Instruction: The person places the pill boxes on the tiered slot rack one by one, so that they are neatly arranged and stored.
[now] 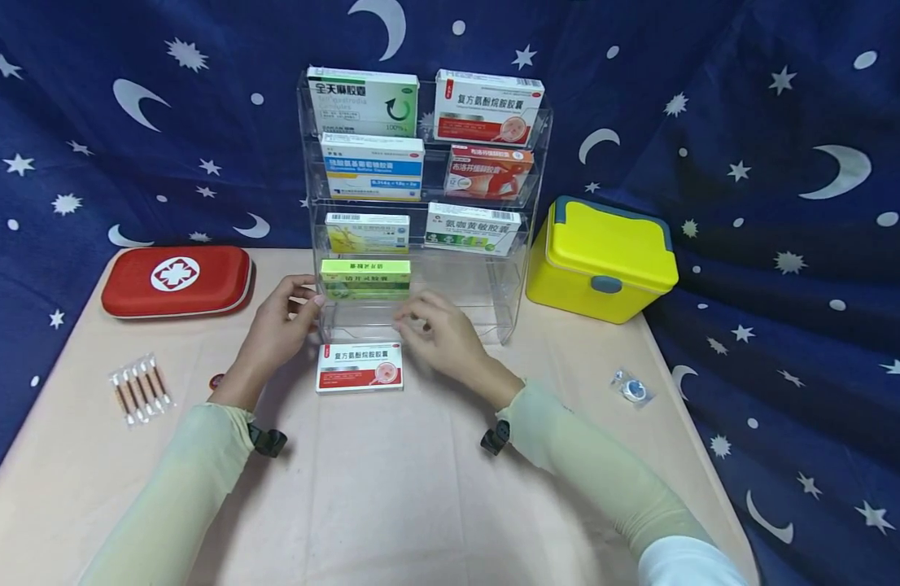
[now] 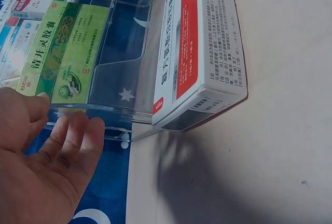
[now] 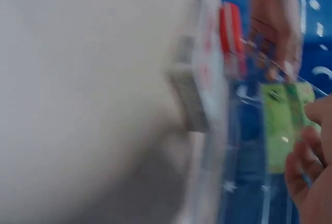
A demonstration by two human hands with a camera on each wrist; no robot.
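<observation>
A clear tiered display rack (image 1: 457, 285) holds medicine boxes. My left hand (image 1: 280, 321) is at its lower left side, thumb in front and fingers around the side edge, and lightly grips it; the same hand (image 2: 52, 156) shows close in the left wrist view. A green medicine box (image 1: 365, 281) sits in the lowest filled tier, close to my left thumb. Just right of and below that box hovers my right hand (image 1: 450, 338), fingers loosely bent with nothing held. A white-and-red capsule box (image 1: 360, 368) lies in front of the rack, its long side facing me.
A red first-aid case (image 1: 177, 281) and a pack of swabs (image 1: 141, 391) lie on the left. At the right stand a yellow lidded box (image 1: 604, 260) and a small wrapped item (image 1: 631, 388). Upper tiers hold several boxes, including a white-and-blue one (image 1: 373, 168).
</observation>
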